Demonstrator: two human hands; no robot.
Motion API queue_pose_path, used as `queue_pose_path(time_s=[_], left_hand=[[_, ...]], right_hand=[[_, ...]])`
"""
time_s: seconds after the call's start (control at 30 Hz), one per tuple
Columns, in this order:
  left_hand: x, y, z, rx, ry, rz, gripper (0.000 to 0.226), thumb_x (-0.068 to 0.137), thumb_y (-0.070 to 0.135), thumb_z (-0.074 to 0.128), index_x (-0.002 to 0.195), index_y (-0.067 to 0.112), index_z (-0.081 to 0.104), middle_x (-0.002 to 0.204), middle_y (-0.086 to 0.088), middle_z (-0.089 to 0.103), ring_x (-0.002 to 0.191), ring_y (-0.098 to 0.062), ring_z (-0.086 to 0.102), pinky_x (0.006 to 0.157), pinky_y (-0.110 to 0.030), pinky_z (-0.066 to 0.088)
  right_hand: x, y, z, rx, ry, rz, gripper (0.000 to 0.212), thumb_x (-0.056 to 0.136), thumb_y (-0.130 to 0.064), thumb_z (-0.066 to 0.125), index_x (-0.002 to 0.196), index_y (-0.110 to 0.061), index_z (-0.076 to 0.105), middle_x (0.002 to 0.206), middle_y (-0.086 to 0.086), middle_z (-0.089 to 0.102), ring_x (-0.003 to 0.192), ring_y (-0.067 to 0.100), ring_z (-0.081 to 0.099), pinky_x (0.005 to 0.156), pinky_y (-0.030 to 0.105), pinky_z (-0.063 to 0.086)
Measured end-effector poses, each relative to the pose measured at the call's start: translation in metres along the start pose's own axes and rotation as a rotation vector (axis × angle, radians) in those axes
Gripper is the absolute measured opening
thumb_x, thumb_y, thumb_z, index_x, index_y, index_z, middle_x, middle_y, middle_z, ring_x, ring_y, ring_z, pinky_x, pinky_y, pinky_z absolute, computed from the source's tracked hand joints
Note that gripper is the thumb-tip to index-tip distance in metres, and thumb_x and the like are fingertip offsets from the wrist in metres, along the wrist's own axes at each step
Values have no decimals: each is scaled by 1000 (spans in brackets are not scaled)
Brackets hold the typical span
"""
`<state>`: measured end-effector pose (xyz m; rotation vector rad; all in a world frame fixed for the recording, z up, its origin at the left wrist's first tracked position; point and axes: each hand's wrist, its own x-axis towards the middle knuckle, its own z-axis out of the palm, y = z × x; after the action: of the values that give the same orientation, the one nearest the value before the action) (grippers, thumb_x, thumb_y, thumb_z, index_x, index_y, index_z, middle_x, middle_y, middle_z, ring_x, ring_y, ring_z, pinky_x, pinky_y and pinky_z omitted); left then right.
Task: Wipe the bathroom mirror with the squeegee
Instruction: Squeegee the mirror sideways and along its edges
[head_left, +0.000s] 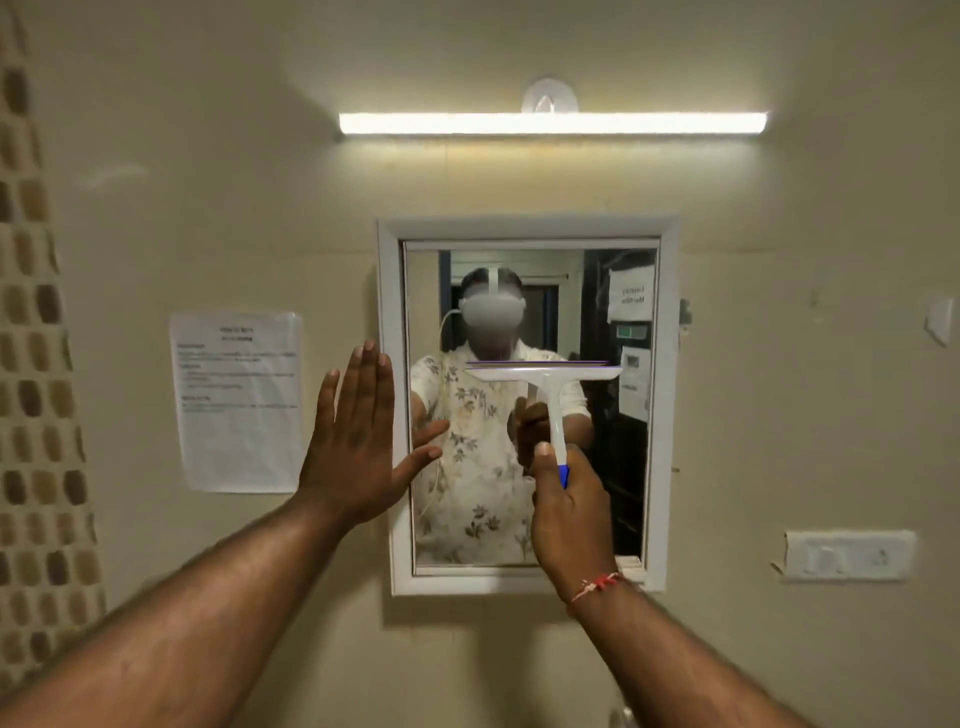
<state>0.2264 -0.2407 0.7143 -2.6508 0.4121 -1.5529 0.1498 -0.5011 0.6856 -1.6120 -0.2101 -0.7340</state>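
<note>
A white squeegee (551, 395) is held in the right hand (569, 512), whose fingers are wrapped closed around the lower end of the handle, with the thumb laid up along the handle's near side. A short blue section of the handle shows just above the fist. From the grip the white shaft rises almost straight up, tilted slightly to the left, and ends in the wide horizontal blade head, which is set level across the middle of the mirror (530, 405). The blade therefore lies well above the fist, while the fist itself is placed before the lower right part of the glass. Whether the blade edge is pressed to the glass or just off it cannot be told. A red thread bracelet (597, 584) is worn at the right wrist.

The left hand (356, 441) is spread open, palm forward and fingers pointing up, at the mirror's white frame (389, 312); the thumb is stretched across the left edge of the glass. Nothing is held in it.

The mirror is hung on a cream wall, beneath a lit tube light (553, 123). A printed paper notice (239, 402) is fixed to the wall left of the frame, and a white switch plate (849, 555) is seen to the lower right.
</note>
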Motion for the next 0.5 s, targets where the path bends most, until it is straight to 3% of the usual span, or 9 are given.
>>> queue_pose_path(time_s=[0.13, 0.2, 0.3, 0.43, 0.5], left_hand=[[44, 0, -25, -9, 51, 17, 119, 106, 85, 35, 179, 7, -17, 189, -13, -26, 178, -31, -18, 144, -61, 1], [67, -1, -35, -1, 64, 20, 119, 106, 87, 32, 179, 8, -20, 188, -12, -29, 177, -30, -21, 144, -60, -2], [92, -5, -45, 25, 57, 20, 118, 105, 90, 25, 177, 10, -25, 187, -11, -34, 176, -29, -25, 144, -60, -4], [105, -5, -44, 46, 17, 2, 119, 105, 92, 24, 177, 10, -24, 185, -10, -38, 175, -29, -29, 144, -62, -3], [107, -6, -43, 43, -8, -23, 120, 104, 94, 22, 176, 10, -26, 184, -9, -40, 174, -28, -32, 144, -61, -5]], right_hand=[[27, -43, 4, 60, -27, -48, 17, 114, -41, 49, 102, -44, 60, 94, -7, 71, 86, 7, 70, 66, 14, 47], [41, -53, 6, 66, -21, -73, 17, 114, -42, 49, 114, -39, 65, 96, -6, 72, 85, 6, 70, 66, 12, 47], [58, -63, 10, 33, -2, -93, 33, 114, -45, 49, 133, -26, 68, 100, -4, 75, 89, 9, 72, 72, 20, 51], [70, -62, 13, 5, 19, -99, 38, 112, -49, 49, 134, -23, 67, 107, 0, 74, 102, 15, 72, 74, 23, 50], [74, -64, 13, -34, 11, -114, 36, 112, -48, 49, 131, -24, 68, 104, 0, 75, 97, 14, 72, 72, 22, 50]])
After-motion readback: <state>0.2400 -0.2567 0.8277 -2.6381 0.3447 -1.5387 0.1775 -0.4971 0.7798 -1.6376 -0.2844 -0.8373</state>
